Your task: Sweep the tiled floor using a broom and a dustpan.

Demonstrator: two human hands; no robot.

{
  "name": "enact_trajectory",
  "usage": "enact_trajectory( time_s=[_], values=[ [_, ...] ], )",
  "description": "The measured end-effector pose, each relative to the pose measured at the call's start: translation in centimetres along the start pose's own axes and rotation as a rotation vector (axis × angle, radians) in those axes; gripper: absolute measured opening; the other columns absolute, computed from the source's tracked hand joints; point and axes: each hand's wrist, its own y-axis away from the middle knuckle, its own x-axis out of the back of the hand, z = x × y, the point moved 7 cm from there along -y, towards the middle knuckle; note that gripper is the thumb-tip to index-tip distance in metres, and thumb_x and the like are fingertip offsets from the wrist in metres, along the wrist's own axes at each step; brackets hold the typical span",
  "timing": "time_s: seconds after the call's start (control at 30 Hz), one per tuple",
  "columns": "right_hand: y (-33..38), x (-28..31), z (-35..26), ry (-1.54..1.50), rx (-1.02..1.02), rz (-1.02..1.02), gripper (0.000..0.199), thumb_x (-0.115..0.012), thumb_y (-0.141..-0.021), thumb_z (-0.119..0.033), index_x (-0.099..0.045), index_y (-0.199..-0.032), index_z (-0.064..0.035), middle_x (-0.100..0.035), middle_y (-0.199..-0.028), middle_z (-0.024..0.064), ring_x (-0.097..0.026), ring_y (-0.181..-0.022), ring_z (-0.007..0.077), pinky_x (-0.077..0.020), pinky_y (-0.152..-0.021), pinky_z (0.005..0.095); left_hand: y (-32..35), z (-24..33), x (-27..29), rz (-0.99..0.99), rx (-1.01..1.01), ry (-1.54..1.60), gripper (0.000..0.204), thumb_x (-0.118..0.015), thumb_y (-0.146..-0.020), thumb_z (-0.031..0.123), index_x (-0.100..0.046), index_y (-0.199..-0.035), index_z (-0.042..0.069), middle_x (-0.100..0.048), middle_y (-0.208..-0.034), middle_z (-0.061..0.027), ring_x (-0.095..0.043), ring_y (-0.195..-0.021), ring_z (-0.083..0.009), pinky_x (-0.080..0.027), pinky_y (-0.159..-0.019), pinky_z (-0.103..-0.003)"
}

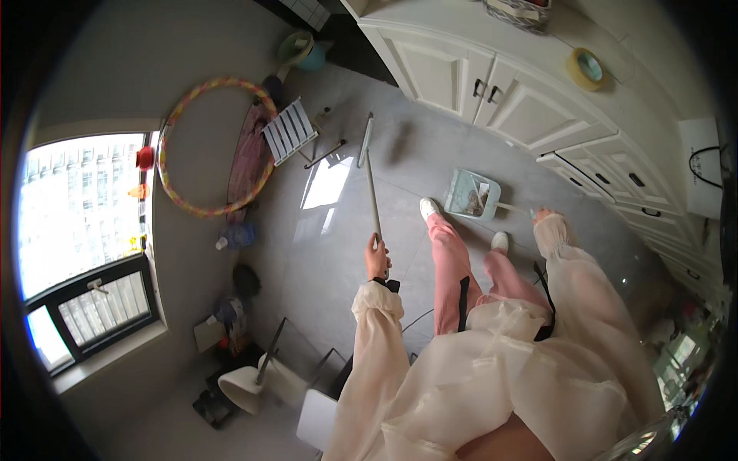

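My left hand [377,257] grips the long pale handle of a broom [370,184], which stretches away over the grey tiled floor to its narrow head near a folded white rack. My right hand [543,218], mostly covered by a sheer cream sleeve, holds the handle of a light teal dustpan [470,194]. The dustpan rests on the floor just ahead of my white shoes [428,207] and has some dust and debris inside. My legs are in pink trousers.
White cabinets [492,92] with dark handles line the right side, a tape roll [586,67] on their counter. A colourful hoop [215,146] leans on the left wall by a window. A white slatted rack [290,131], buckets and white chairs [254,384] stand around.
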Motion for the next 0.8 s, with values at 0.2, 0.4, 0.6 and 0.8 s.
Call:
enact_trajectory(
  time_s=[0.2,0.4,0.6,0.8],
  values=[
    [-3.4,-2.6,-2.6,-0.026,-0.249,-0.01,0.027,-0.053,-0.073,-0.03,-0.056,-0.085,-0.0055,-0.059,-0.082,0.0143,-0.056,-0.078,0.032,-0.0458,-0.066,0.0411,-13.1,9.6,2.2,-0.035,-0.066,-0.048,0.04,-0.041,-0.08,0.01,-0.036,-0.12,0.007,-0.044,-0.058,-0.0048,-0.039,-0.034,-0.0103,-0.033,-0.029,-0.024],
    [-2.9,0.3,-1.6,-0.022,-0.359,-0.141,0.035,-0.055,-0.071,-0.036,-0.054,-0.086,-0.0045,-0.058,-0.082,0.0152,-0.056,-0.079,0.0325,-0.0455,-0.066,0.042,-24.6,15.7,5.0,0.018,-0.061,-0.172,0.037,-0.042,-0.08,0.012,-0.041,-0.117,0.01,-0.044,-0.056,-0.0042,-0.04,-0.035,-0.0113,-0.034,-0.029,-0.026],
    [-2.9,-1.6,-1.4,0.04,-0.422,-0.215,0.037,-0.048,-0.076,-0.04,-0.049,-0.095,-0.008,-0.056,-0.089,0.0123,-0.054,-0.084,0.0311,-0.0437,-0.069,0.0426,-34.1,16.7,5.6,0.019,0.009,-0.099,0.039,-0.04,-0.079,0.012,-0.038,-0.118,0.009,-0.041,-0.052,-0.0039,-0.038,-0.033,-0.013,-0.033,-0.028,-0.027],
    [-2.3,-2.0,-1.5,0.062,-0.373,-0.161,0.036,-0.048,-0.075,-0.042,-0.05,-0.088,-0.0085,-0.057,-0.083,0.0119,-0.055,-0.079,0.0299,-0.044,-0.066,0.0418,-36.4,15.0,3.7,-0.056,0.086,-0.037,0.042,-0.037,-0.078,0.008,-0.035,-0.12,0.009,-0.041,-0.054,-0.0055,-0.039,-0.033,-0.0145,-0.033,-0.028,-0.028]
  ],
)
